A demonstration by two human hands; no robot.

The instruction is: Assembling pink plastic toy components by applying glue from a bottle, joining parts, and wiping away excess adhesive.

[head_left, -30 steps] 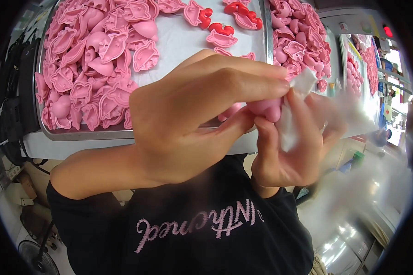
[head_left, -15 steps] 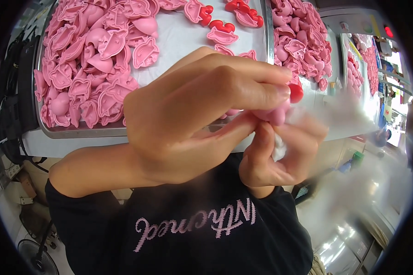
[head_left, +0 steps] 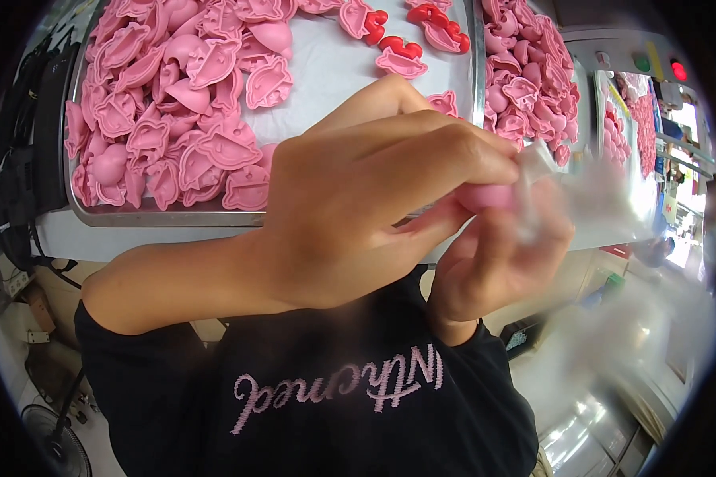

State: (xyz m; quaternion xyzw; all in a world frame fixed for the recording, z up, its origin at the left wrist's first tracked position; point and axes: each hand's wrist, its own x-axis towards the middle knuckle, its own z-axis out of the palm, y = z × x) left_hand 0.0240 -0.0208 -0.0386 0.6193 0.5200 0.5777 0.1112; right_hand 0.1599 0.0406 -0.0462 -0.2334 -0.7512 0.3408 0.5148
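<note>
My left hand [head_left: 366, 191] is closed, its back toward me, pinching a small pink plastic piece [head_left: 488, 196] between thumb and fingers. Most of that piece is hidden behind the fingers. My right hand [head_left: 485, 262] is closed too and blurred by motion. It grips a white cloth or tissue [head_left: 536, 165], which lies against the far side of the pink piece. Behind both hands is a metal tray [head_left: 175, 219] lined with white. Pink shell-shaped parts [head_left: 199, 95] are heaped on its left side.
Inside the tray's right half lie a few pink pieces with red bow-shaped parts [head_left: 402, 48]. Another heap of pink parts [head_left: 525, 87] sits to the right of the tray. Farther right are more trays of pink pieces [head_left: 616, 135]. A fan [head_left: 52, 445] stands at lower left.
The white cloth, bunched in my right palm before, is now up against the pink piece. A red part that showed at my left fingertips is now hidden. Both hands sit slightly farther right.
</note>
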